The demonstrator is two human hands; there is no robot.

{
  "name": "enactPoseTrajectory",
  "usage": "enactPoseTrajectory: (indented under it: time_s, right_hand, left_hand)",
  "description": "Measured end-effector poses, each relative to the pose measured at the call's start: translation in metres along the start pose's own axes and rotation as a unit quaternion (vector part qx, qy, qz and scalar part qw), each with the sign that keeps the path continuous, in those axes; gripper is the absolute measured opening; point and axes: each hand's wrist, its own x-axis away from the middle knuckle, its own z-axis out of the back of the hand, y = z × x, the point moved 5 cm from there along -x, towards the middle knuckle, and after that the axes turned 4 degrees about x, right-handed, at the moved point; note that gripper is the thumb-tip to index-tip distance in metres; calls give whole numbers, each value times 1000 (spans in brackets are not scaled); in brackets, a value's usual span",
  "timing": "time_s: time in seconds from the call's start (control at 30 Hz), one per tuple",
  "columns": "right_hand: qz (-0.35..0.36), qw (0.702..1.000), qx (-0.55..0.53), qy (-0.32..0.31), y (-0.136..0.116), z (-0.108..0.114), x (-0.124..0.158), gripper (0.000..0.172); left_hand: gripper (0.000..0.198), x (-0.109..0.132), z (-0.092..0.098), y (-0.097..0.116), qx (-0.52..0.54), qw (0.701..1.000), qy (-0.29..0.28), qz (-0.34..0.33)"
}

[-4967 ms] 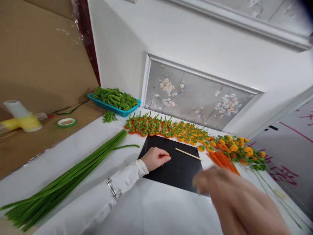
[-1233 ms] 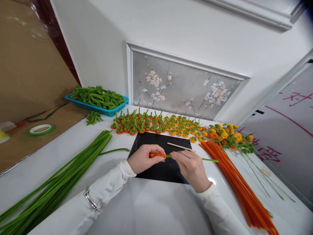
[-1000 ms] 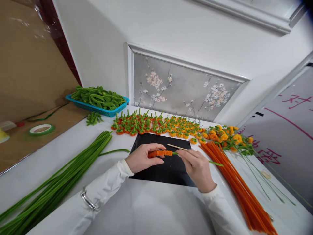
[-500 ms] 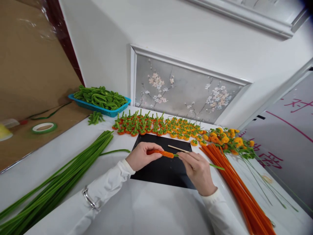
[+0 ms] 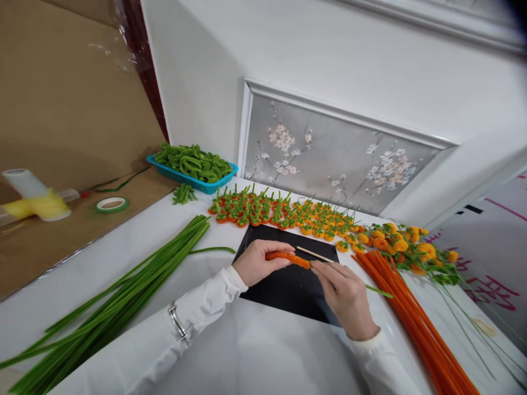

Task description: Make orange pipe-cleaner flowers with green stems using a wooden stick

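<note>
Over the black mat (image 5: 284, 299), my left hand (image 5: 263, 260) pinches a tightly coiled orange pipe cleaner (image 5: 302, 261) between thumb and fingers. My right hand (image 5: 346, 293) is closed on a green pipe cleaner (image 5: 379, 291) at the coil's right end; the green tail sticks out past the back of the hand. The fingers hide where green and orange meet. A thin pale wooden stick (image 5: 315, 253) shows just behind my right hand. Small orange pumpkins with green stems (image 5: 255, 211) stand in rows beyond the mat, with yellow-orange ones (image 5: 325, 219) to their right.
Long green pipe cleaners (image 5: 135, 291) lie at left, long orange ones (image 5: 411, 318) at right. A blue basket (image 5: 193, 181) of bent green pieces stands at the back left, near green tape (image 5: 112, 204). Finished-looking yellow-orange bunches (image 5: 399, 241) lie at the back right.
The view has swung left, so the scene sits farther right. Less green shows between the orange coil and my right fingers. Both hands keep their hold.
</note>
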Motion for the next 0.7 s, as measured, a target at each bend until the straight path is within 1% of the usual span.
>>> enactPoseTrajectory:
  time_s: [0.1,0.2,0.4,0.57,0.7]
  right_hand:
    - [-7,1000,-1,12,1,2,-1,17]
    - [-4,1000,0,21,0,3,-2,18]
    - [-2,1000,1,16,-2,1,-3,18]
    - [6,1000,0,10,-3,-1,-3,17]
    - [14,1000,2,-5,-4,-2,-3,18]
  left_hand:
    - [40,-2,5,2,33,999,24,3]
    - [35,-2,6,2,27,999,35,19]
    - [24,0,-1,3,41,998,22,45]
    - [21,0,-3,1,34,998,18,46]
    - [20,0,-5,-1,39,998,-2,45]
